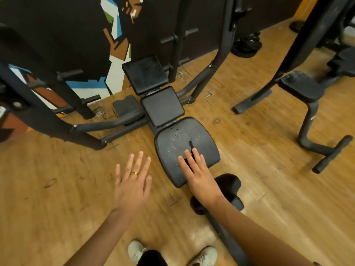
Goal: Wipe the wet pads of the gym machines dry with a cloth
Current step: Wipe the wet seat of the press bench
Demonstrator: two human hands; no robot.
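Right hand (199, 173) lies flat, fingers straight and spread, over the near end of the rounded black vinyl seat pad (182, 139), which is speckled with pale droplets; whether the palm actually presses it, I can't tell. Left hand (132, 185) hovers just beside the pad over the scuffed wooden floor (57, 179), fingers wide too, holding nothing. No cloth shows anywhere. That's the worry: a bare palm would likely only smear the water, or push it off the edge onto the floor near the pale shoes (136, 250), leaving a slippery patch.
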